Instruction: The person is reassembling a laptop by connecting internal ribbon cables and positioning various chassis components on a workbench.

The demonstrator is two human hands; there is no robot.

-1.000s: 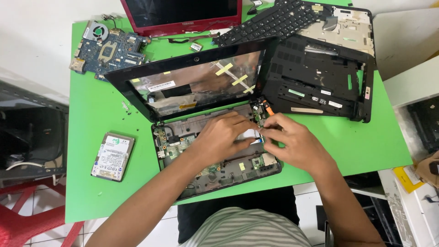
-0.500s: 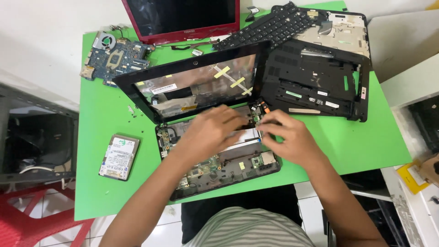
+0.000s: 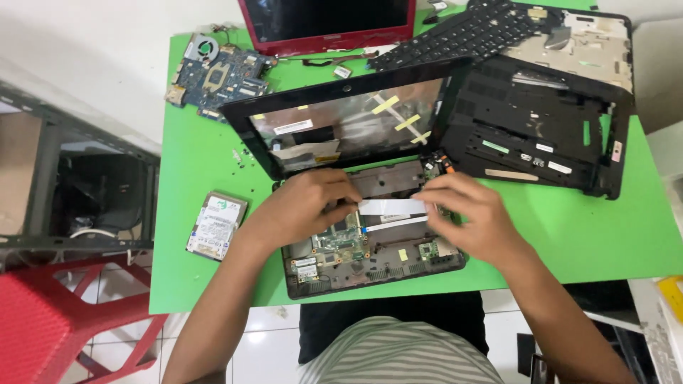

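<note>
A small opened laptop base lies at the table's near edge, its green circuit board exposed. Its black screen frame tilts up behind, with yellow tape strips on the bare panel back. A white flat strip stretches across the base between my hands. My left hand rests on the base's left part, curled fingers pinching the strip's left end. My right hand holds the strip's right end with its fingertips.
On the green table: a hard drive at left, a blue circuit board with a fan at back left, a red laptop, a loose keyboard, a black laptop shell. A red stool stands at lower left.
My hands have drawn apart from the hinge area, uncovering the white strip and the green board between them. The view has shifted a little.
</note>
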